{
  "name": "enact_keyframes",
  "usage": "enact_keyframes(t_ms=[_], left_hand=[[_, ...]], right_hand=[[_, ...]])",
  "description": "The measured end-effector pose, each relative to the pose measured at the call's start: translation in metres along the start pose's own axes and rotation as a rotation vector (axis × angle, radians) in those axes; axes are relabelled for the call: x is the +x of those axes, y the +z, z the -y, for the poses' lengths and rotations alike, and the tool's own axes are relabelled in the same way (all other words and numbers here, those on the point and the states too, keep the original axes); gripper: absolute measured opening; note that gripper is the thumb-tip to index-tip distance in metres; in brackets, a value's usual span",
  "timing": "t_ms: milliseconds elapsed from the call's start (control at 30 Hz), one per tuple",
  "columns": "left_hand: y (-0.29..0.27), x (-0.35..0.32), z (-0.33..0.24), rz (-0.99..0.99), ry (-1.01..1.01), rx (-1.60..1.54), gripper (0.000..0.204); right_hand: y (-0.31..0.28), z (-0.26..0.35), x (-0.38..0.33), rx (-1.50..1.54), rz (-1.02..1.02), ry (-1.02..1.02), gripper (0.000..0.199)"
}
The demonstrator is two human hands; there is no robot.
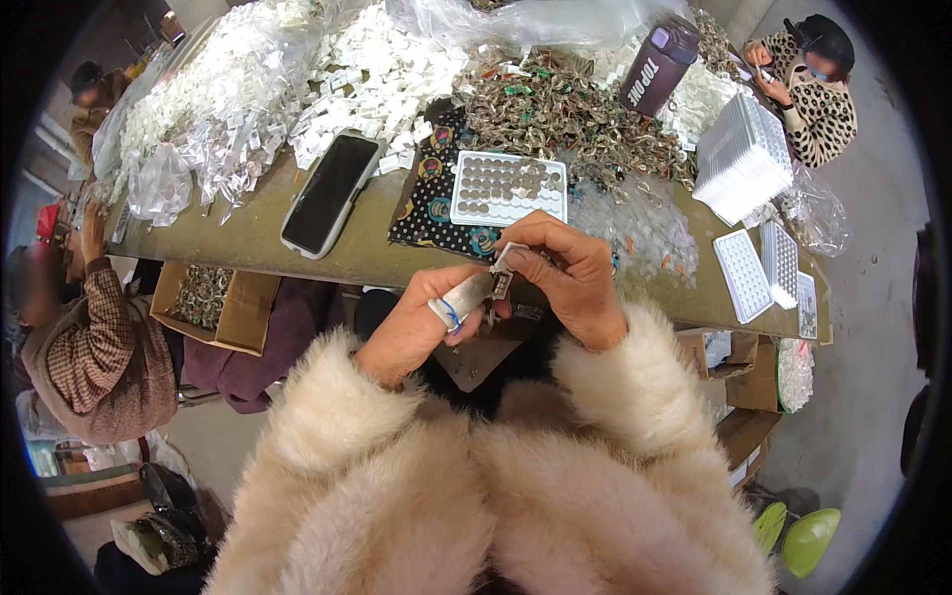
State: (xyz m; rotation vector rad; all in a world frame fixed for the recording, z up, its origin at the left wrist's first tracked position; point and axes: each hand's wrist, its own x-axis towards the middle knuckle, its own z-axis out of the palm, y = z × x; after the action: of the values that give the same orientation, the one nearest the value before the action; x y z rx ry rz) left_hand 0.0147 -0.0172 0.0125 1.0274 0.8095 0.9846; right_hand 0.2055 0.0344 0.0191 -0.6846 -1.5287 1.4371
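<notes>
My left hand [412, 325] and my right hand [573, 276] meet in front of me, just off the table's near edge. Between them is a small white plastic piece [510, 256], pinched by my right thumb and fingers. Below it, my left fingers grip a small metal-and-circuit part [502, 286]; whether the two pieces are joined I cannot tell. A white wrap [464, 299] tied with blue string covers one left finger. Beyond my hands, a white tray [508, 214] holds several rows of round silver discs, some of its pockets unfilled. It lies on a dark patterned cloth [416, 210].
A phone [332, 193] lies left of the cloth. White plastic pieces [367, 74] and metal parts [565, 119] are heaped behind, beside a dark bottle [659, 67]. Stacked white trays [742, 159] stand right. An open cardboard box [238, 315] sits below the table's left. People sit at both sides.
</notes>
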Motion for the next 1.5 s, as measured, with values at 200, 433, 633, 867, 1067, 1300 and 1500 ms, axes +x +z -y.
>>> enact_keyframes(t_ms=[200,433,633,867,1067,1300,1500], left_hand=[[-0.001,-0.002,0.003,-0.032,-0.066,-0.141,0.026],[0.005,-0.002,0.014,-0.042,-0.087,-0.366,0.015],[0.007,-0.004,0.020,-0.112,-0.076,-0.554,0.011],[0.022,-0.008,0.020,-0.175,-0.125,-0.640,0.008],[0.021,-0.016,0.040,-0.010,-0.222,-0.708,0.019],[0.026,-0.023,0.058,-0.021,-0.316,-0.896,0.023],[0.029,-0.023,0.053,-0.156,-0.326,-0.845,0.014]], right_hand=[[-0.002,-0.005,-0.004,-0.133,-0.022,-0.144,0.011],[0.003,-0.012,-0.012,-0.603,-0.149,-0.521,0.020],[0.003,-0.012,-0.007,-0.659,-0.045,-0.695,0.030],[0.013,-0.023,-0.018,-0.741,-0.164,-0.795,0.039],[0.013,-0.037,-0.040,-0.912,-0.211,-0.827,0.040],[0.013,-0.036,-0.048,-0.895,-0.214,-0.743,0.039],[0.010,-0.031,-0.038,-0.710,-0.123,-0.706,0.039]])
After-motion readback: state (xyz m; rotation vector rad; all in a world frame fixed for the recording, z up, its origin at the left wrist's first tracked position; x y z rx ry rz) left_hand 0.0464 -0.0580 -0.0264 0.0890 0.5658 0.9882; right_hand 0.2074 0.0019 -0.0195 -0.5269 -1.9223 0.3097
